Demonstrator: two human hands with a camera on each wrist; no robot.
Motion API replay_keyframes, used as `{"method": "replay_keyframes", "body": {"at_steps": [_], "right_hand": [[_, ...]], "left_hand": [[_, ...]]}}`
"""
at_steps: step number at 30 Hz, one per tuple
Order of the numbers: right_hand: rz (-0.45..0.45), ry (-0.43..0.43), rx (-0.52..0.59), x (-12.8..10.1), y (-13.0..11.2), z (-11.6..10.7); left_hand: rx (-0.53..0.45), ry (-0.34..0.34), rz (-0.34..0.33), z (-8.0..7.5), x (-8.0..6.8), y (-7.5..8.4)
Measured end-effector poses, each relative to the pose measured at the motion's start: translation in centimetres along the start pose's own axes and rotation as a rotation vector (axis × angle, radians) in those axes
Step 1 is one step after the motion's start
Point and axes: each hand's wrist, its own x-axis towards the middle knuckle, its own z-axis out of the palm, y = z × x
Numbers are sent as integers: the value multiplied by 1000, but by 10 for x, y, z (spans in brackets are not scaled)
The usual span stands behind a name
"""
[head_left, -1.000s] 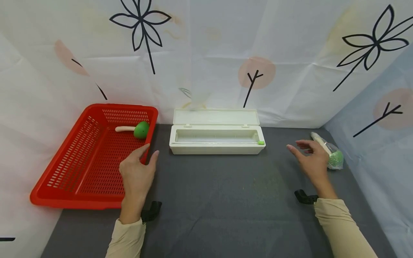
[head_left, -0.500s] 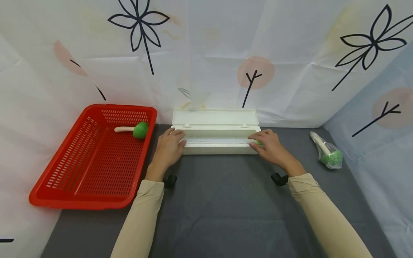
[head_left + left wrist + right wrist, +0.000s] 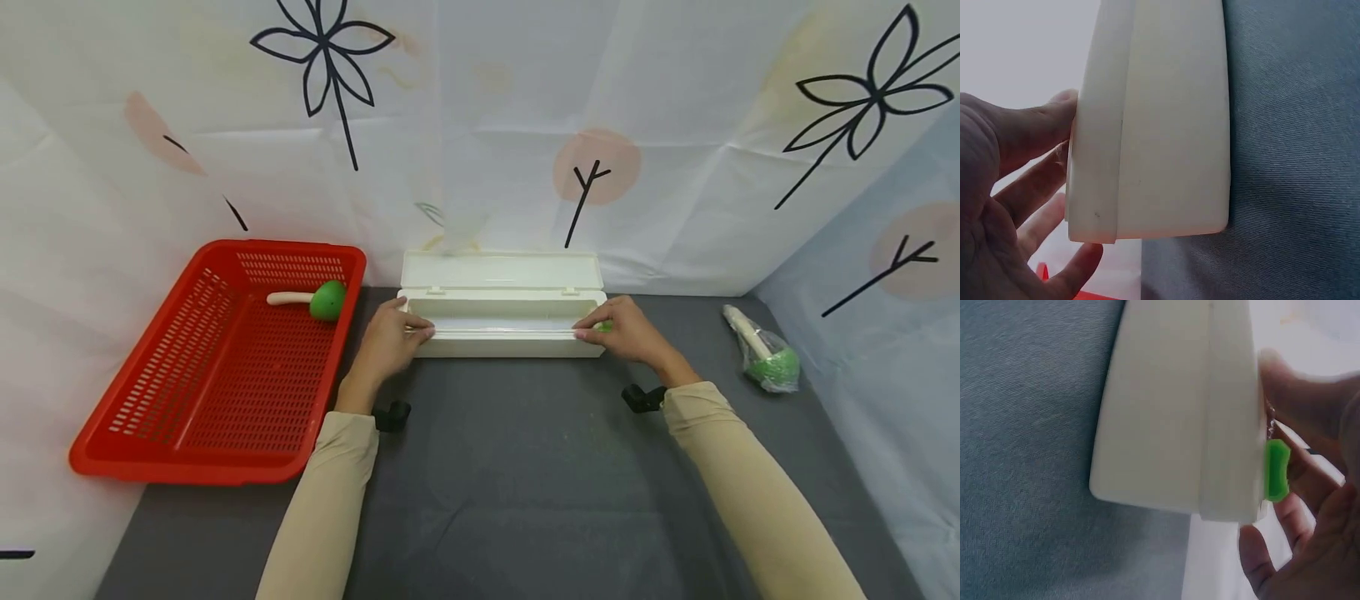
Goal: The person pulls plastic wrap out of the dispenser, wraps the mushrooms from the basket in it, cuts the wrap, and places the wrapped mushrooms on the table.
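Observation:
A long white dispenser box (image 3: 502,346) stands at the back middle of the grey table, its lid (image 3: 501,271) flipped back. A clear film edge (image 3: 501,330) stretches along the box's front rim between my hands. My left hand (image 3: 390,337) pinches the film at the box's left end. At the right end my right hand (image 3: 626,332) pinches it, beside a small green slider (image 3: 1277,470). The left wrist view shows the box end (image 3: 1172,125) with my fingers (image 3: 1035,187) curled over its top. In the right wrist view, my fingers (image 3: 1310,506) sit behind the box (image 3: 1172,412).
A red perforated basket (image 3: 150,417) lies at the left and holds a green-headed tool with a cream handle (image 3: 327,301). A similar tool in a clear bag (image 3: 772,362) lies at the far right. Grey cloth (image 3: 510,467) covers the table, and white printed sheets wall it in.
Both hands came in from the table's sides to the ends of the box. Since half a second ago their fingers have closed on the film edge.

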Motion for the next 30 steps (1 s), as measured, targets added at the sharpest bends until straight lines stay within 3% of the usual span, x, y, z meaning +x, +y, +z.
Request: {"method": "replay_keyframes", "body": {"at_steps": [4, 8, 13, 19, 24, 30], "right_hand": [[60, 12, -18, 4, -1, 1], [50, 92, -109, 5, 2, 8], [-42, 240, -238, 8, 2, 14], [-166, 402, -312, 14, -4, 9], [-206, 428, -304, 18, -12, -1], [-236, 443, -309, 20, -20, -13]], "left_hand": [[-35, 51, 17, 1, 5, 0], [8, 109, 30, 4, 9, 1], [71, 203, 51, 4, 13, 6], [-14, 295, 79, -5, 18, 13], [-68, 358, 134, -15, 20, 18], [-94, 388, 163, -24, 23, 25]]}}
